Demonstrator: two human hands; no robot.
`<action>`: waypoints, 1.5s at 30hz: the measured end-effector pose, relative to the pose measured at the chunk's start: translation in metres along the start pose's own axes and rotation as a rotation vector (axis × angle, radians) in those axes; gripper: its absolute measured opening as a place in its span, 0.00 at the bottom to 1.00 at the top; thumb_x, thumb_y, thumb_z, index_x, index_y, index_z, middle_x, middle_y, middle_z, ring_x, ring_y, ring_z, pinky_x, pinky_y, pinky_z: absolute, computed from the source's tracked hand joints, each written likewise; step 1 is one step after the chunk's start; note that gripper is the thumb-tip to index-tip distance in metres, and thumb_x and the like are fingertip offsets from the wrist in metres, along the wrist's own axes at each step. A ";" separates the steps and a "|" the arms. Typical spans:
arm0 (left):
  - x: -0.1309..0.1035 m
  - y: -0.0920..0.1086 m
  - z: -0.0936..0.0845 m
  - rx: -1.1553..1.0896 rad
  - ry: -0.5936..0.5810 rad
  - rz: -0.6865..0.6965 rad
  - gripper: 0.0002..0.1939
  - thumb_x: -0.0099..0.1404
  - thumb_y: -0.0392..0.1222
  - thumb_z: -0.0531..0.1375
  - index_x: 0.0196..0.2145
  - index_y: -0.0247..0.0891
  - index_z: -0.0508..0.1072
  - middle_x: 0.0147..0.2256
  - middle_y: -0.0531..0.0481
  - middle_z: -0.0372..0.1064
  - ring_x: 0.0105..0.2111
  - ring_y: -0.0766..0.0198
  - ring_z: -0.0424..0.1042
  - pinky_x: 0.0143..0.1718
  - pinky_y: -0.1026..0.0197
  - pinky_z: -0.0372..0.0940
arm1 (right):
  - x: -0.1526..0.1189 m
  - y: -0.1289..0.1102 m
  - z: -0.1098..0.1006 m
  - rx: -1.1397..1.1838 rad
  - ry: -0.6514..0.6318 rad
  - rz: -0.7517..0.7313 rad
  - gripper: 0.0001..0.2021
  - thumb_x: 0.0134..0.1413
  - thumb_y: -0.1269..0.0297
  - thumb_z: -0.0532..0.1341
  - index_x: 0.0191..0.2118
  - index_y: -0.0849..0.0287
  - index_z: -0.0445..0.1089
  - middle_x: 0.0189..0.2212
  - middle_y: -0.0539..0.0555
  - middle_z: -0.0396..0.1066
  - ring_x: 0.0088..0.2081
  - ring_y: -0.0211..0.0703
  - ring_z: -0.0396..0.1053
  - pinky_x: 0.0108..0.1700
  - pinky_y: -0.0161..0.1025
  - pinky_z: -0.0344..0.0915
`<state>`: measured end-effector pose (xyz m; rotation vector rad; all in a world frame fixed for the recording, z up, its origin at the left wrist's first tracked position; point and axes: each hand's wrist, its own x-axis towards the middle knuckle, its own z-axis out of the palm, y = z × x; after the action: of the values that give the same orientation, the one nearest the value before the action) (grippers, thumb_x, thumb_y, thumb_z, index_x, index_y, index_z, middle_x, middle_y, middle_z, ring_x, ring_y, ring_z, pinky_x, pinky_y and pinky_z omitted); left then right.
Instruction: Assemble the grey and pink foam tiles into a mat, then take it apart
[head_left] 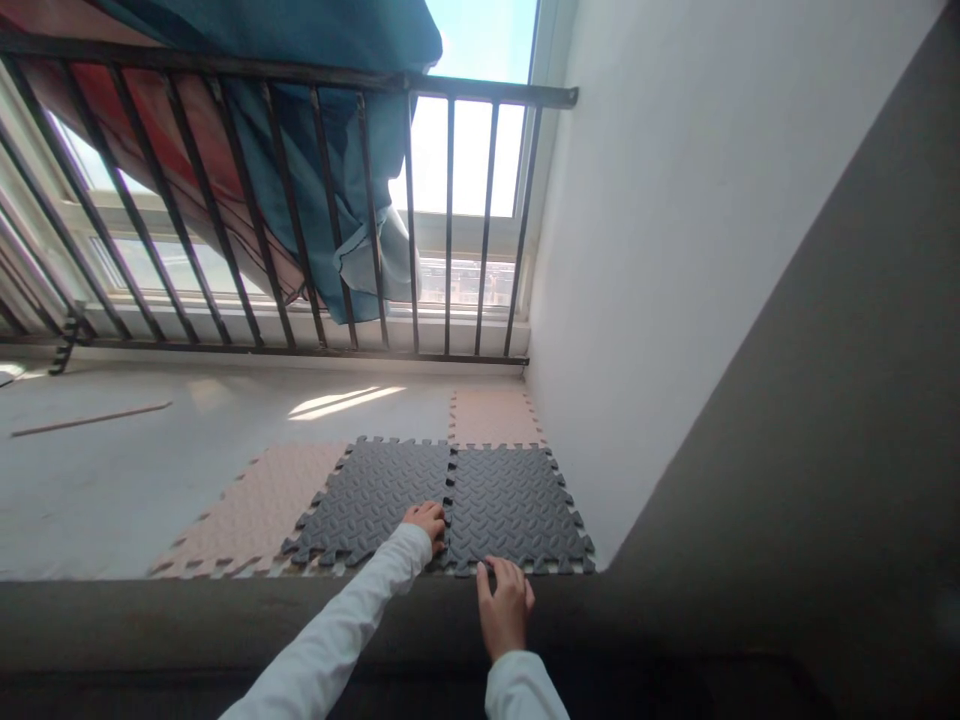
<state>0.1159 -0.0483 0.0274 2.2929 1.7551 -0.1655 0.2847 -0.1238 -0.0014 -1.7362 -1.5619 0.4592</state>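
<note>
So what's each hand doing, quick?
Left hand: on the left black tile; grip can't be told.
Right hand: fingers bent at the near edge of the right black tile; grip can't be told.

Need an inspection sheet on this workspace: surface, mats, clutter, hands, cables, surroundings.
Surface: pale ledge, sunlit streaks near the railing.
Mats: left dark mat and right dark mat side by side, full interlock unclear; large pink mat at left, small pink mat behind.
Clutter: thin brown stick at left.
Hands: left hand on left dark mat near the seam; right hand at right dark mat's front edge, contact unclear.
Cables: nothing seen.
Surroundings: white wall right; window and hanging cloth beyond railing.
</note>
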 end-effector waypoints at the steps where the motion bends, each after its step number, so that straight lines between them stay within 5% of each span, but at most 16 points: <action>1: -0.001 0.001 0.001 -0.007 0.000 -0.007 0.12 0.51 0.43 0.59 0.36 0.46 0.71 0.50 0.50 0.61 0.53 0.58 0.53 0.51 0.49 0.52 | 0.000 0.000 0.000 0.000 -0.005 0.000 0.14 0.50 0.56 0.50 0.33 0.54 0.70 0.37 0.54 0.71 0.44 0.47 0.63 0.50 0.49 0.48; 15: -0.006 0.006 0.032 -0.138 0.061 -0.102 0.13 0.52 0.40 0.55 0.37 0.44 0.72 0.49 0.50 0.63 0.50 0.61 0.59 0.51 0.56 0.54 | 0.003 -0.003 0.002 -0.033 -0.027 -0.012 0.13 0.51 0.59 0.50 0.34 0.56 0.70 0.36 0.55 0.71 0.43 0.46 0.63 0.48 0.45 0.50; 20: -0.025 0.004 0.047 -0.096 0.047 -0.044 0.24 0.57 0.45 0.49 0.52 0.45 0.60 0.59 0.47 0.48 0.58 0.56 0.46 0.57 0.41 0.35 | 0.003 -0.004 0.001 -0.024 -0.027 -0.005 0.13 0.52 0.59 0.50 0.34 0.55 0.70 0.37 0.54 0.71 0.43 0.46 0.63 0.48 0.45 0.49; 24: -0.028 0.002 0.037 -0.091 -0.005 -0.018 0.26 0.58 0.50 0.48 0.55 0.49 0.56 0.59 0.50 0.48 0.58 0.55 0.45 0.56 0.37 0.34 | 0.002 -0.004 0.003 -0.015 -0.018 -0.005 0.14 0.51 0.58 0.49 0.34 0.55 0.70 0.36 0.54 0.71 0.43 0.46 0.63 0.47 0.44 0.50; 29: -0.010 0.010 0.019 -0.110 0.034 -0.095 0.24 0.60 0.48 0.46 0.54 0.48 0.57 0.57 0.50 0.53 0.58 0.61 0.47 0.57 0.44 0.41 | 0.001 -0.002 0.004 -0.010 0.001 -0.017 0.14 0.52 0.58 0.49 0.33 0.55 0.70 0.36 0.55 0.71 0.42 0.45 0.64 0.47 0.44 0.51; 36: 0.005 0.011 0.008 -0.066 0.014 -0.098 0.19 0.59 0.49 0.48 0.46 0.48 0.68 0.54 0.49 0.58 0.55 0.59 0.54 0.55 0.46 0.45 | 0.002 0.000 0.001 -0.016 0.005 -0.009 0.14 0.52 0.59 0.49 0.34 0.55 0.70 0.36 0.55 0.71 0.42 0.45 0.64 0.46 0.43 0.52; 42: 0.027 -0.008 0.005 -0.037 -0.069 -0.166 0.27 0.60 0.49 0.45 0.57 0.45 0.51 0.61 0.50 0.38 0.60 0.60 0.41 0.57 0.44 0.41 | 0.003 0.000 0.005 -0.025 0.022 -0.026 0.12 0.51 0.61 0.49 0.33 0.54 0.70 0.35 0.53 0.71 0.41 0.44 0.65 0.44 0.41 0.54; 45: 0.034 -0.008 0.012 -0.042 -0.066 -0.204 0.27 0.60 0.49 0.45 0.56 0.44 0.53 0.61 0.50 0.39 0.60 0.59 0.40 0.56 0.44 0.42 | 0.003 0.000 0.008 -0.047 0.043 -0.042 0.12 0.51 0.61 0.50 0.32 0.54 0.70 0.34 0.53 0.71 0.41 0.43 0.66 0.43 0.40 0.55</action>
<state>0.1180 -0.0180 0.0063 2.0528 1.9364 -0.2359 0.2802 -0.1184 -0.0057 -1.7341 -1.5867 0.3650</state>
